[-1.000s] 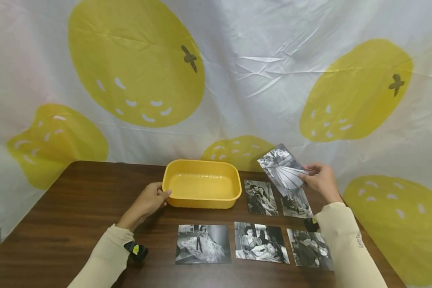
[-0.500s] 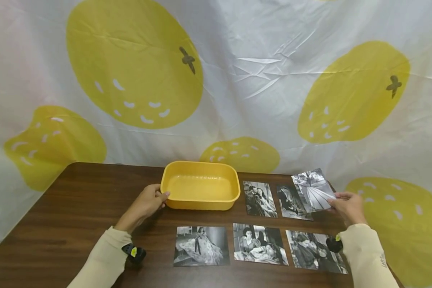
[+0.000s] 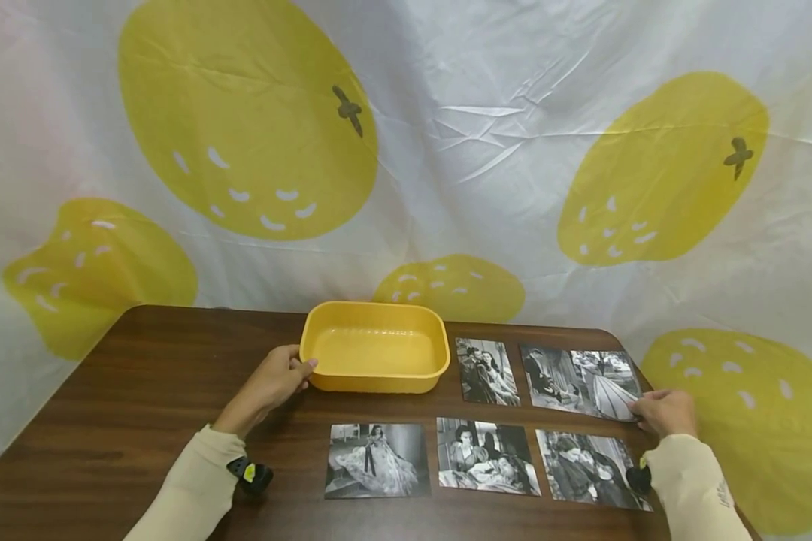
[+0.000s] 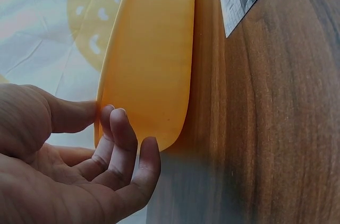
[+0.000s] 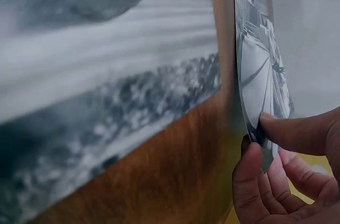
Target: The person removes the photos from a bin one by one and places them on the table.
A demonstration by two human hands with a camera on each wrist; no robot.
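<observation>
My right hand (image 3: 663,412) pinches the near right corner of a black-and-white photo (image 3: 602,379) that lies low over the table at the back right, partly over another photo (image 3: 544,376). The right wrist view shows thumb and fingers (image 5: 255,176) clamped on that photo's edge (image 5: 260,75). My left hand (image 3: 279,376) rests against the left end of a yellow tub (image 3: 375,356) with its thumb (image 4: 71,115) on the rim (image 4: 154,54) and the other fingers loosely curled beside the wall.
The brown table (image 3: 142,391) carries more photos: one (image 3: 486,370) right of the tub, and three in a front row (image 3: 377,460), (image 3: 486,455), (image 3: 590,469). A lemon-print sheet (image 3: 406,150) hangs behind. The table's right edge runs close to my right hand.
My right hand has carried the photo from up in the air down and to the right, until it lies almost flat at the back right. The left hand has stayed at the tub.
</observation>
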